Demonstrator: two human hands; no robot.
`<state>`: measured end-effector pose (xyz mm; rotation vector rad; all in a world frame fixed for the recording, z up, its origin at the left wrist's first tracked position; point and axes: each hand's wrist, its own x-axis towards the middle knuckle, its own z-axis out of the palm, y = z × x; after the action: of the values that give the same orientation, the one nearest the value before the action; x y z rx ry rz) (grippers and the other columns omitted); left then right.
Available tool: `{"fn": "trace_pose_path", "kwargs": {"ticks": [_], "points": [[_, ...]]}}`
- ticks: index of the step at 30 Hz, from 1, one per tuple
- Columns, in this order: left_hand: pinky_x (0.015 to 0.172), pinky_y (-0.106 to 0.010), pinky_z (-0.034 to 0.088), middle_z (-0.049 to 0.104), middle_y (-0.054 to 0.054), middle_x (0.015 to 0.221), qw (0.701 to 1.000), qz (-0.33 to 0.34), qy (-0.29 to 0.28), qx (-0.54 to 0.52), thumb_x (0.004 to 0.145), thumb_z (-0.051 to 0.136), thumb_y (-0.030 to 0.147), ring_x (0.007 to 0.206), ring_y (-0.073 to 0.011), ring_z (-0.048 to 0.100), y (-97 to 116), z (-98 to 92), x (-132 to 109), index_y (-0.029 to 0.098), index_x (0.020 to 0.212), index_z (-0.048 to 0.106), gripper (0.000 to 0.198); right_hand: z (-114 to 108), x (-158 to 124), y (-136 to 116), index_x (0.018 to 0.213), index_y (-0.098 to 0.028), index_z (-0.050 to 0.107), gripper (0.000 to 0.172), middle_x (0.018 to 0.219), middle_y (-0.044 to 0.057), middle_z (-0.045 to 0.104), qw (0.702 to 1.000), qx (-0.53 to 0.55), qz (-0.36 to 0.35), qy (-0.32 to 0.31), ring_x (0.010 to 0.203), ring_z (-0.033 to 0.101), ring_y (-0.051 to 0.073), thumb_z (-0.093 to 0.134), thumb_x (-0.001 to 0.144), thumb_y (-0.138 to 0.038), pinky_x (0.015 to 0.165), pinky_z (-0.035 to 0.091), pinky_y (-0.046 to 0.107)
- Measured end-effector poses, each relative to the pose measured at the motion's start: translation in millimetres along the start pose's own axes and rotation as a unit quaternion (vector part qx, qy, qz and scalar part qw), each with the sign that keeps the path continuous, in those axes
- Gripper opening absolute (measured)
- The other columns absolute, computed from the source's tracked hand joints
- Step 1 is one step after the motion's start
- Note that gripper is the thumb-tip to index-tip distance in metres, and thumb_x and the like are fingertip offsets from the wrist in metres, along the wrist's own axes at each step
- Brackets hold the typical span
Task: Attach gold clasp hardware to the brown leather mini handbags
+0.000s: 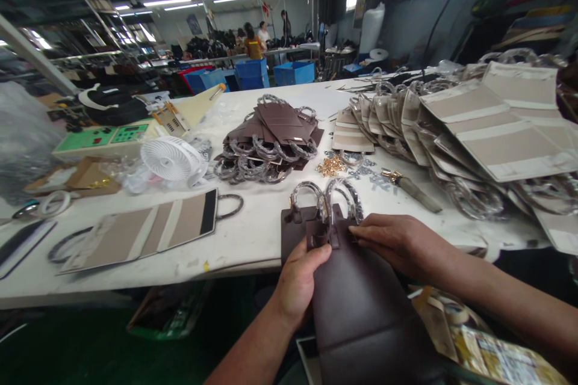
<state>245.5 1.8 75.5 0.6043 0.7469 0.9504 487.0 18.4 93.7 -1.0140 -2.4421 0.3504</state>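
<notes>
A dark brown leather-look bag panel hangs over the table's front edge toward me, with plastic-wrapped handles at its top. My left hand grips its upper left side, thumb on the front below a handle tab and fingers hidden behind. My right hand pinches the upper right edge by the other handle tab, fingers pressed together. Whether a small part sits in those fingertips cannot be seen. Just behind, another brown panel part lies on the table edge.
Brown bag panels are piled mid-table. Beige-lined panels stack up on the right. Gold clasps, grey metal plates and a brush-like tool lie between. At left are a beige panel, a white fan and a green-topped machine.
</notes>
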Motion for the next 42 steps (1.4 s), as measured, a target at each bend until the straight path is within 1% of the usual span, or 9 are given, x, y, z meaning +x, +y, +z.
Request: {"fn": "trace_pose_path", "kwargs": {"ticks": [7,12,18,21,23,26,30,36,42], "points": [[0.094,-0.04,0.054,0.078,-0.012,0.105,1.0,0.002,-0.019,0.011,0.084,0.077,0.028,0.1,-0.0301,0.074,-3,0.3,-3,0.016,0.121,0.073,0.039,14,2,-13,0.118,-0.017,0.071,0.026,0.09,0.008,0.068,0.996,-0.083,0.025,0.035,0.077,0.064,0.02,0.047,0.109,-0.02,0.067,0.045,0.03],[0.104,-0.043,0.05,0.078,-0.011,0.108,0.999,0.034,-0.02,0.03,0.084,0.078,0.031,0.107,-0.0311,0.071,-1,-0.6,-5,0.017,0.122,0.073,0.041,19,0,-16,0.117,-0.021,0.069,0.017,0.103,0.006,0.071,0.991,-0.046,0.021,0.121,0.084,0.067,0.017,0.055,0.109,-0.022,0.074,0.047,0.028],[0.113,-0.04,0.041,0.075,-0.01,0.121,0.98,0.102,-0.008,0.171,0.087,0.074,0.026,0.121,-0.0309,0.064,-6,-13.4,22,0.016,0.124,0.074,0.039,57,14,-21,0.1,-0.013,0.072,0.018,0.086,0.009,0.068,0.975,-0.209,0.069,0.021,0.073,0.065,0.023,0.06,0.09,-0.004,0.065,0.05,0.033],[0.107,-0.041,0.045,0.077,-0.011,0.112,0.957,0.117,0.048,0.263,0.086,0.074,0.031,0.114,-0.0328,0.066,-1,-30.4,42,0.013,0.117,0.075,0.036,64,27,-17,0.118,-0.013,0.071,0.028,0.104,0.012,0.071,0.981,-0.168,0.097,0.012,0.089,0.069,0.027,0.07,0.089,-0.013,0.078,0.056,0.037],[0.104,-0.041,0.047,0.076,-0.012,0.115,0.944,0.129,0.056,0.3,0.089,0.073,0.039,0.113,-0.0327,0.067,9,-42.7,52,0.014,0.121,0.072,0.04,56,33,-9,0.128,-0.019,0.068,0.034,0.119,0.013,0.07,0.988,-0.096,0.091,0.074,0.105,0.067,0.029,0.071,0.094,-0.022,0.091,0.055,0.042],[0.107,-0.042,0.046,0.072,-0.015,0.127,0.93,0.168,0.087,0.317,0.085,0.078,0.042,0.12,-0.0334,0.066,20,-60.2,62,0.016,0.132,0.065,0.056,37,37,22,0.125,-0.023,0.071,0.026,0.121,0.01,0.07,0.978,-0.022,0.128,0.166,0.11,0.066,0.026,0.063,0.102,-0.033,0.097,0.053,0.041],[0.114,-0.047,0.041,0.067,-0.017,0.135,0.903,0.176,0.205,0.333,0.073,0.088,0.038,0.134,-0.0377,0.058,22,-80.1,72,0.021,0.148,0.055,0.084,18,31,100,0.114,-0.02,0.076,0.027,0.116,0.009,0.072,0.947,-0.076,0.283,0.128,0.099,0.07,0.022,0.059,0.104,-0.038,0.086,0.055,0.032],[0.116,-0.047,0.04,0.07,-0.012,0.132,0.86,0.153,0.164,0.459,0.079,0.071,0.048,0.129,-0.0357,0.061,19,-97.2,87,0.019,0.131,0.068,0.059,-9,13,214,0.108,-0.016,0.08,0.027,0.118,0.016,0.072,0.887,-0.179,0.419,0.073,0.104,0.068,0.03,0.06,0.096,-0.031,0.08,0.05,0.032],[0.097,-0.045,0.048,0.073,-0.01,0.111,0.842,0.121,0.186,0.492,0.08,0.062,0.055,0.104,-0.0333,0.065,16,-97.0,91,0.02,0.109,0.067,0.046,2,31,257,0.094,-0.02,0.083,0.022,0.102,0.013,0.072,0.871,-0.213,0.442,0.036,0.1,0.065,0.029,0.067,0.088,-0.035,0.079,0.045,0.032]]}}
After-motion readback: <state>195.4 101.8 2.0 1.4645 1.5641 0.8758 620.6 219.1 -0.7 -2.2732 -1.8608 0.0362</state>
